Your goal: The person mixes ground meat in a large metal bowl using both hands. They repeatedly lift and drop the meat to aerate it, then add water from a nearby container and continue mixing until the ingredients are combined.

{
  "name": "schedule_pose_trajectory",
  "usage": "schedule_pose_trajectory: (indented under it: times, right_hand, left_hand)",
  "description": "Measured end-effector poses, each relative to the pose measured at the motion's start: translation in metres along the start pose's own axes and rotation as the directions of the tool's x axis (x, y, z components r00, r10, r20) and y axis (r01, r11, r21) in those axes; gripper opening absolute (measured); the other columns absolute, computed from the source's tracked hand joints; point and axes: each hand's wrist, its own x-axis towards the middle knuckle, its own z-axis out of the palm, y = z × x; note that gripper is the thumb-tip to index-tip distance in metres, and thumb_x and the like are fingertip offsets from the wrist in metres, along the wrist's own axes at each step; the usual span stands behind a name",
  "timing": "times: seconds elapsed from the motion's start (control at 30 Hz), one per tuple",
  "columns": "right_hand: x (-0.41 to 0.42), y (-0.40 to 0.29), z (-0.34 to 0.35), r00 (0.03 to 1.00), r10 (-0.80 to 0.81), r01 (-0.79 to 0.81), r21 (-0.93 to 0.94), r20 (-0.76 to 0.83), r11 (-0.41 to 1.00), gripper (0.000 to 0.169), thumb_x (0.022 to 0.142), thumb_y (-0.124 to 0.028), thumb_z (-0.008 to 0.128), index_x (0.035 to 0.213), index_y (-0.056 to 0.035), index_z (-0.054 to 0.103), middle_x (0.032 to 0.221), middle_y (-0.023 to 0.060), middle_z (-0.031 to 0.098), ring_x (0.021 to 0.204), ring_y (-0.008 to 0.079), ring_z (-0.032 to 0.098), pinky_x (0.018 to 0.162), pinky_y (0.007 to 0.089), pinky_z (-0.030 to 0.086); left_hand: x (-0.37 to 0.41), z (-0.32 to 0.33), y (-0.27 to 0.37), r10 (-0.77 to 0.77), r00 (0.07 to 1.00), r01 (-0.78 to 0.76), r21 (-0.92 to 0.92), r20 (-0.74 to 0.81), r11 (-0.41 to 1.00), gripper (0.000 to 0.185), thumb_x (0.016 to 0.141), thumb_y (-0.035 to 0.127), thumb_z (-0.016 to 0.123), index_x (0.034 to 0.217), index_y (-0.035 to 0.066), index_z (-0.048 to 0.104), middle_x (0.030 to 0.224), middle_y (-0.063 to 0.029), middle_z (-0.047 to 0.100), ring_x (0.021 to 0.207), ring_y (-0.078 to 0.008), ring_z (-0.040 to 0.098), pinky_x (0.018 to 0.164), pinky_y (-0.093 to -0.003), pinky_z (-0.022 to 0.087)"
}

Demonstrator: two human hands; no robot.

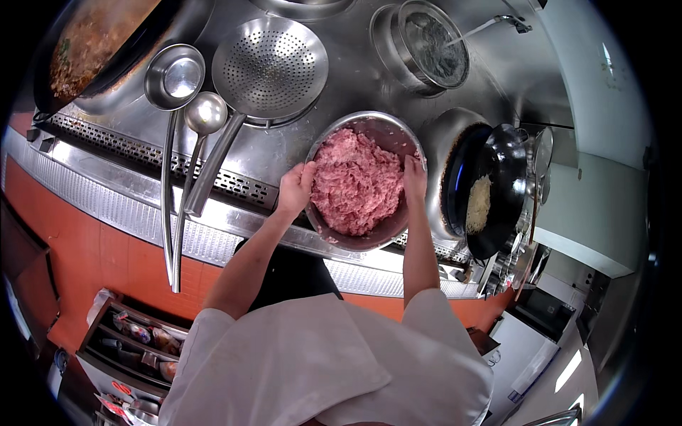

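A round stainless steel bowl (394, 128) is at the front edge of the steel cooking range, right before me. Raw minced meat (357, 183) fills much of it, heaped toward the left side. My left hand (296, 189) grips the bowl's left rim, thumb on top. On the opposite side my right hand (414, 178) holds the right rim, with its fingers over the edge and inside the wall. What the bowl's underside rests on is hidden.
Left of the bowl lie a perforated strainer (270, 69), a deep ladle (176, 77) and a smaller ladle (205, 113), handles overhanging the front edge. A wok with food (90, 48) is far left; a black wok (501, 186) stands right. Water runs into a pot (434, 48).
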Motion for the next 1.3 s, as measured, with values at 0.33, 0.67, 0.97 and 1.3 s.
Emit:
schedule_pose_trajectory:
  times: [0.33,0.67,0.97,1.3]
  right_hand:
    - [-0.082,-0.061,0.055,0.73,-0.388,0.473,-0.006,0.562,0.881,0.055,0.08,-0.041,0.07,0.127,-0.0169,0.058,0.129,0.0159,0.052,0.122,0.0333,0.049,0.102,0.045,0.042]
    - [-0.08,0.0,0.113,0.717,-0.292,0.659,-0.478,0.633,0.581,0.055,0.077,-0.026,0.07,0.126,-0.0013,0.057,0.144,0.0274,0.036,0.139,0.0414,0.025,0.113,0.0439,0.026]
    - [0.033,-0.034,0.078,0.93,-0.023,-0.155,0.448,0.368,0.88,0.04,0.091,-0.034,0.058,0.116,-0.0043,0.066,0.108,0.0096,0.07,0.095,0.0224,0.066,0.086,0.0338,0.05]
    - [-0.131,-0.026,0.046,0.626,-0.679,0.774,-0.197,0.384,0.602,0.034,0.073,-0.028,0.071,0.103,-0.014,0.066,0.129,0.0144,0.053,0.125,0.0346,0.045,0.099,0.0419,0.041]
  left_hand:
    - [-0.005,0.002,-0.018,-0.055,0.997,0.052,-0.049,-0.056,0.997,0.042,0.099,0.03,0.053,0.074,-0.003,0.054,0.06,-0.0125,0.048,0.059,-0.0152,0.04,0.055,-0.0345,0.04]
    - [-0.014,0.001,-0.023,-0.044,0.999,0.045,-0.024,0.03,0.999,0.042,0.1,0.033,0.051,0.076,-0.002,0.056,0.062,-0.0039,0.048,0.065,-0.0105,0.042,0.058,-0.0319,0.04]
    - [-0.01,-0.006,-0.002,0.009,1.0,-0.009,-0.021,0.019,1.0,0.043,0.099,0.033,0.053,0.074,-0.002,0.054,0.061,-0.019,0.049,0.056,-0.0215,0.039,0.055,-0.0376,0.041]
    - [-0.005,-0.015,-0.012,-0.044,0.997,0.047,-0.063,0.056,0.997,0.043,0.099,0.034,0.053,0.077,-0.003,0.055,0.06,-0.014,0.047,0.059,-0.0133,0.042,0.056,-0.0337,0.042]
